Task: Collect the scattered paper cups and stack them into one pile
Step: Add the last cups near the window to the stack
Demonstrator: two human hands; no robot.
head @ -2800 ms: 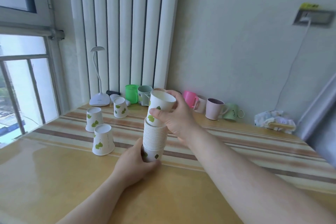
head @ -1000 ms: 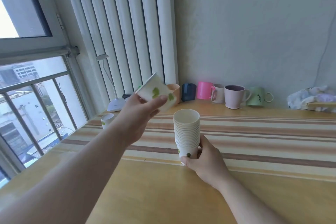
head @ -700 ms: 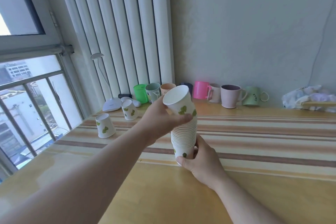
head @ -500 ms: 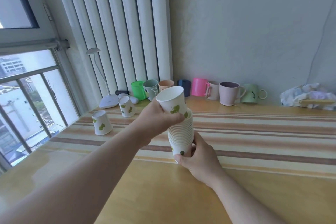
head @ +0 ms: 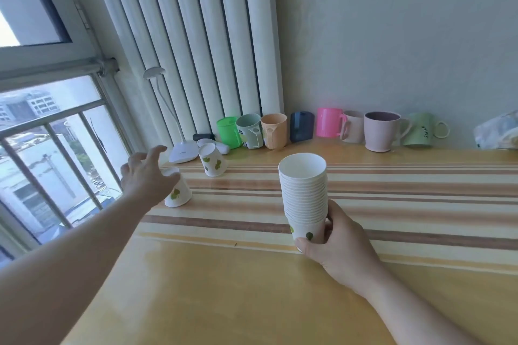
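A tall stack of white paper cups point(head: 305, 193) with green leaf prints stands upright on the table, and my right hand point(head: 337, 244) grips its base. My left hand point(head: 145, 176) reaches out to the left with fingers spread, just over an upside-down paper cup point(head: 179, 193) that it partly hides. Whether the hand touches that cup I cannot tell. A second upside-down paper cup point(head: 212, 160) stands farther back, beside the lamp base.
A row of coloured mugs point(head: 330, 127) lines the back wall under the radiator point(head: 196, 36). A white desk lamp point(head: 182, 152) sits at the back left. The window point(head: 42, 134) borders the table's left edge. A crumpled cloth point(head: 499, 131) lies at far right.
My left hand let go of the cup it set on the stack and has moved left and away to the nearest upside-down cup. My right hand still holds the stack's base.
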